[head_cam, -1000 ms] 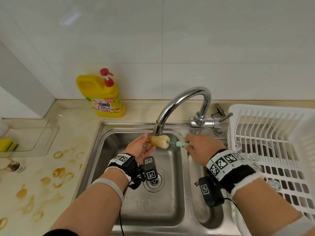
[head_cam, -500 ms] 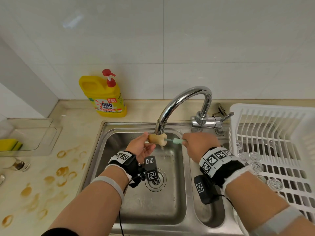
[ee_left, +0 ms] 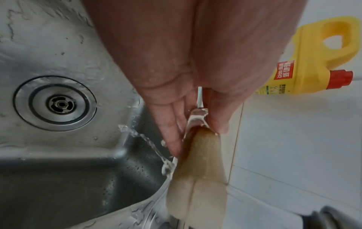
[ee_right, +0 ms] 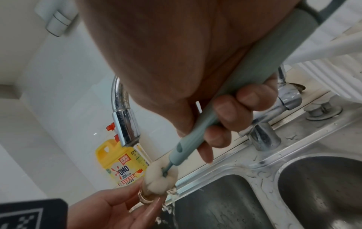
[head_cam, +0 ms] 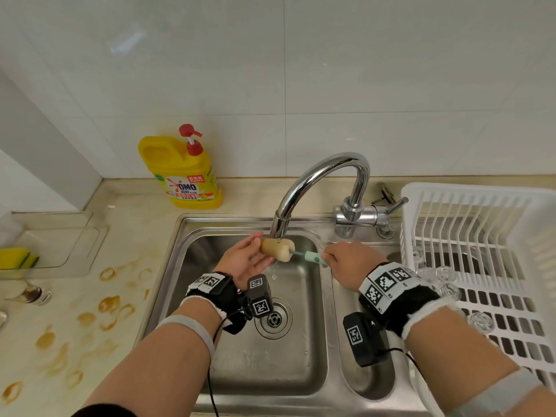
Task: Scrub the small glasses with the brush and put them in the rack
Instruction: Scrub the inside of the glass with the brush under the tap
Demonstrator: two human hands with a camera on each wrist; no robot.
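Under the faucet spout (head_cam: pixel 279 227), my left hand (head_cam: pixel 243 261) pinches a small clear glass (ee_right: pixel 146 197) between thumb and fingers. The glass (ee_left: pixel 197 117) lies on its side, its mouth facing right. The brush's beige sponge head (head_cam: pixel 278 249) is pushed into it and hides most of it in the head view. My right hand (head_cam: pixel 346 261) grips the pale green brush handle (ee_right: pixel 243 99) with its fingers curled round it. Water runs over the sponge head (ee_left: pixel 197 178) and drips into the sink. The white rack (head_cam: pixel 481 206) on the right holds several small glasses (head_cam: pixel 445 273).
The double steel sink (head_cam: pixel 240 362) has its drain (head_cam: pixel 273 319) below my hands. A yellow detergent bottle (head_cam: pixel 183 173) stands behind the sink on the left. On the stained counter at the left lie a dirty small glass (head_cam: pixel 31 293) and a clear tray with a yellow sponge (head_cam: pixel 15 257).
Both hands have stayed under the spout. The brush has shifted only slightly in the glass, and water keeps running over the sponge head.
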